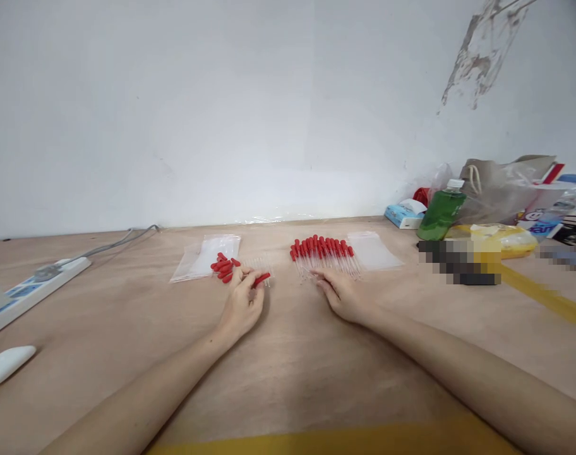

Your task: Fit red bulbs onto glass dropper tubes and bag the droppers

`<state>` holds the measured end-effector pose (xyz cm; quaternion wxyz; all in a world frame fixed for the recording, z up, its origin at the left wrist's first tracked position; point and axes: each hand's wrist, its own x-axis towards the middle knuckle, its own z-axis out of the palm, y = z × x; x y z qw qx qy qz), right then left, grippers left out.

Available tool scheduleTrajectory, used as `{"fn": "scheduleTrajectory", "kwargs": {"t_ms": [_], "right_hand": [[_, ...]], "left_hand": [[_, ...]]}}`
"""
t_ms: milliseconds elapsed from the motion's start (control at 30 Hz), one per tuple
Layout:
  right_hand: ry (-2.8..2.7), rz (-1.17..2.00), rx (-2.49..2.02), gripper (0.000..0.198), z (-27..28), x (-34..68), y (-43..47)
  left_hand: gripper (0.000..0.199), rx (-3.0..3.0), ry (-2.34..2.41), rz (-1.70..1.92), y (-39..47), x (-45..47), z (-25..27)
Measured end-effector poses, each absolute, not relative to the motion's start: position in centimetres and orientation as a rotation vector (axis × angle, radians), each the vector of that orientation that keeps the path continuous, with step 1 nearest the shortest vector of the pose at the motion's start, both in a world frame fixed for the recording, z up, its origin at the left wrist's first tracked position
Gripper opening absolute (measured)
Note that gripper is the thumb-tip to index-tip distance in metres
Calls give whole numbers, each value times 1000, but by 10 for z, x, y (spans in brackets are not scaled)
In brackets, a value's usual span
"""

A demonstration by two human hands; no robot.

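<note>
My left hand (244,302) is closed around a red rubber bulb (261,280), pinched at the fingertips. Beside it lies a small pile of loose red bulbs (224,268). Thin clear tubes (262,263) lie just behind that hand, partly hidden by it. My right hand (342,296) rests at the lower ends of a row of red-capped clear droppers (323,253). Its fingers are stretched out and the thumb stands a little apart; I make out nothing held in it. The droppers lie side by side with their red bulbs toward the wall.
Clear plastic bags lie at the left (205,256) and right (374,251) of the parts. A power strip (36,291) with a cable is at far left, near a white object (8,366). On the right stand a green bottle (442,212), a tissue pack (404,215) and a yellow packet (503,240).
</note>
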<state>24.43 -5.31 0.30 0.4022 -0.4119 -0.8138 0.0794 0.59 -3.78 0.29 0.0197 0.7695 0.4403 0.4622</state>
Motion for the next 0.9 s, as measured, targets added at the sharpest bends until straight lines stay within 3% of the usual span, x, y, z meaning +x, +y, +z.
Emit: {"fn": "scheduleTrajectory", "kwargs": {"t_ms": [200,900], "right_hand": [[-2121,152,-1040,17,-3,236,-67],[-2293,150,-996,16,-1,235,-62]], "left_hand": [[17,2342,1254,1158,-46,13,-2],[19,2411,969,805,-49,17,5]]}}
